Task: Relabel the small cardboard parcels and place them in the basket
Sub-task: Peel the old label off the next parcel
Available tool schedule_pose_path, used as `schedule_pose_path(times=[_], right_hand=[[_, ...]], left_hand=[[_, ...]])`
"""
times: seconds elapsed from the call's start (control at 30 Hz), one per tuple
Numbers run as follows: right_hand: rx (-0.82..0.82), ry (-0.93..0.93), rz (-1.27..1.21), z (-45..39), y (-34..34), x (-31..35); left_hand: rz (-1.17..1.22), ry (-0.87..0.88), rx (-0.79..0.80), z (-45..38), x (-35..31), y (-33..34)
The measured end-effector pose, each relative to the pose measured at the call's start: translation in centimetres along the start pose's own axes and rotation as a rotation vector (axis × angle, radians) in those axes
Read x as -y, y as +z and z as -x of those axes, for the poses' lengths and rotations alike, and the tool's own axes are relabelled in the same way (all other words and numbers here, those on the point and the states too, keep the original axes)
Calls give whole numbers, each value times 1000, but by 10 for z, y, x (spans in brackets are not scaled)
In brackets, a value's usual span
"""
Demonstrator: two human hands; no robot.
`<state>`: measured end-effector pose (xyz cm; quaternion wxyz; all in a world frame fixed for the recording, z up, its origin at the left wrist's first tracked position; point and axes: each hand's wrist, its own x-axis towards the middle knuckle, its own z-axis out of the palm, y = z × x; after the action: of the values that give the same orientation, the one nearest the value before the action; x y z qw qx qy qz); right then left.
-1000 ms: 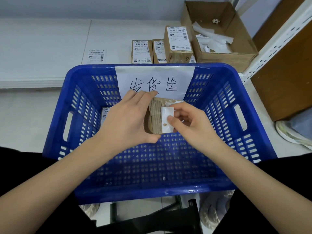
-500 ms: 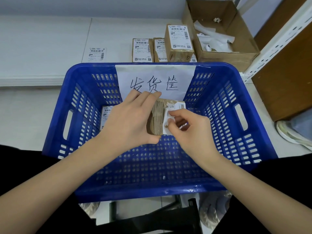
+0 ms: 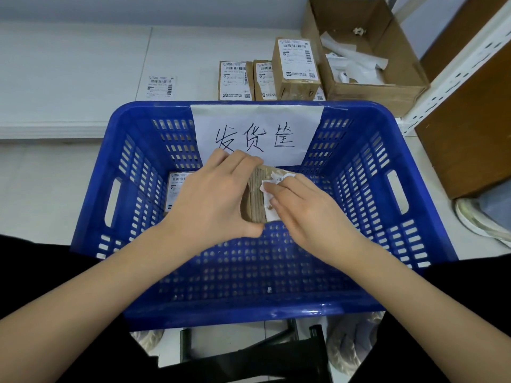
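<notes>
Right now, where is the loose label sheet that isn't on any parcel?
In the head view, the loose label sheet lies flat on the white shelf, behind the blue basket's far left corner, left of the standing parcels.

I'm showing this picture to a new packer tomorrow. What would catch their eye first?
The big blue basket fills the middle, with a white handwritten paper sign on its far wall. Above its floor, the left hand grips a small cardboard parcel while the right hand works at a white label on it. More labelled parcels wait on the table behind.
</notes>
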<state>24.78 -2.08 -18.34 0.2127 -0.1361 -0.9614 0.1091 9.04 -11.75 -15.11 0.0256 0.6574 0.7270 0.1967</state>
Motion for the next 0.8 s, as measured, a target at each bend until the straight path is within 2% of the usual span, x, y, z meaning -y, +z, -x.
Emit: schedule_pose_path(times=[0.07, 0.2, 0.3, 0.5, 0.7, 0.8], right_hand=[[24, 109, -187, 0, -4, 2], [-91, 559, -733, -7, -10, 9], [-85, 734, -940, -12, -13, 8], [-16, 702, -934, -11, -15, 7], [19, 509, -784, -9, -16, 8], [80, 539, -852, -8, -20, 8]], left_hand=[[-11, 0, -10, -2, 1, -2], [3, -1, -14, -2, -2, -5], [15, 4, -4, -1, -5, -5], [-5, 31, 11, 1, -6, -2], [12, 46, 5, -1, -5, -1], [-4, 45, -13, -2, -2, -3]])
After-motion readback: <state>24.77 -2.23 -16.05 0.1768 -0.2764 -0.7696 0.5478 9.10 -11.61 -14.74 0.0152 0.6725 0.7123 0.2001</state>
